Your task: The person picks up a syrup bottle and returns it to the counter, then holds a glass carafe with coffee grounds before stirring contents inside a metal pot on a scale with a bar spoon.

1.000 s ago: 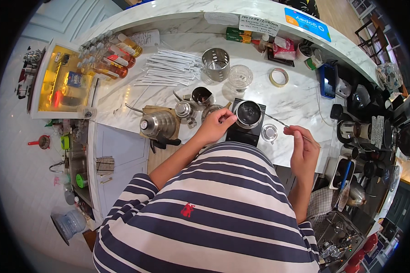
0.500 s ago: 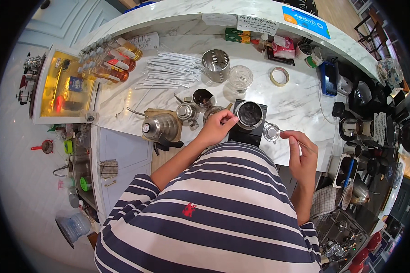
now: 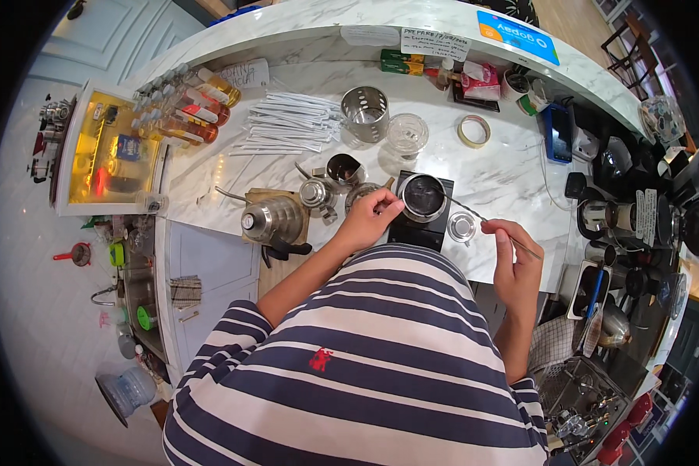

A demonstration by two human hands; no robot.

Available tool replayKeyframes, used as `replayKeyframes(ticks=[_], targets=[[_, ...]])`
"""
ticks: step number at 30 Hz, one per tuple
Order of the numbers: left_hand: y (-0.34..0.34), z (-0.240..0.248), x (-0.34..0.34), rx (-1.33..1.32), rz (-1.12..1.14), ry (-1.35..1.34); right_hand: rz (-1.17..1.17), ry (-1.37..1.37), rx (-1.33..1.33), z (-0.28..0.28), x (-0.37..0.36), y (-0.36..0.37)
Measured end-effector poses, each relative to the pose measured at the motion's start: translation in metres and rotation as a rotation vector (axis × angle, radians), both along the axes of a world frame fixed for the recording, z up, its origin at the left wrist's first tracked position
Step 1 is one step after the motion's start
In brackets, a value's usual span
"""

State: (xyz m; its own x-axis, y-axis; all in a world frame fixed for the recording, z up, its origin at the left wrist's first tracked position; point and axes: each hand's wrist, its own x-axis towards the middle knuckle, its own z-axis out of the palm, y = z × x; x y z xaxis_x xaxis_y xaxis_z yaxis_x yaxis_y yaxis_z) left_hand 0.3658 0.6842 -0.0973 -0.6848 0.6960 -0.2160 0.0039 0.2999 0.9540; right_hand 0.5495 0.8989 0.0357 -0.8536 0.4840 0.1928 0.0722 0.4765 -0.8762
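A glass cup (image 3: 422,196) stands on a black scale (image 3: 419,227) near the marble counter's (image 3: 512,171) front edge. My left hand (image 3: 369,220) rests against the cup's left side with the fingers pinched at its rim. My right hand (image 3: 514,252) pinches a long thin metal stirrer (image 3: 474,213), whose far end reaches into the cup. A small round metal lid (image 3: 463,227) lies on the counter between my hands.
A gooseneck kettle (image 3: 270,220) and small metal pitchers (image 3: 318,193) stand to the left. Behind them are wrapped straws (image 3: 283,124), a perforated metal holder (image 3: 364,114), a glass jar (image 3: 407,133) and a tape roll (image 3: 474,131). Syrup bottles (image 3: 190,109) line the left, coffee gear the right.
My right hand has moved a little down and right with the stirrer, whose tip now sits in the cup. My left hand stays at the cup's rim.
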Motion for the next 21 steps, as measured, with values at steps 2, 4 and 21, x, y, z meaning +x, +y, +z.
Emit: replayKeyframes(ticks=[2,4,21], targets=[[-0.0003,-0.0008,0.0007,-0.004,-0.006,-0.006,0.031,-0.002,0.025,0.0021,0.0031,0.0019],[-0.0005,-0.0038,0.001,0.014,0.001,0.008,0.057,0.004,0.033,0.002,-0.0001,-0.0018],[0.0001,-0.007,0.0055,0.012,0.016,-0.016,0.087,-0.005,-0.039,0.0001,-0.0007,-0.0023]])
